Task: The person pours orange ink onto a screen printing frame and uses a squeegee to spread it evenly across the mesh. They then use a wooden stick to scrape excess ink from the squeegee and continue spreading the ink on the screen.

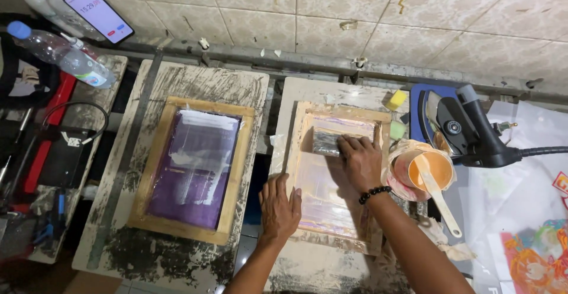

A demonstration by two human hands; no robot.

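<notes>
While the right hand [361,161] is closed in a grip on a wide ink-smeared squeegee [327,142] inside the wood-framed printing screen [337,173], the left hand [279,204], open and flat, is pressed on that frame's lower left edge; an orange ink tub [431,170] is set just beside it.

Raw wooden screen frame [305,170], glossy pinkish mesh [322,193] (ink-smeared), rough paint-crusted boards [195,84], glazed wall tiles [355,4]

A wall of pale, patterned tiles [355,10] (chipped and stained in places) fills the top of the frame, above a grey metal rail [307,60] running across.
</notes>
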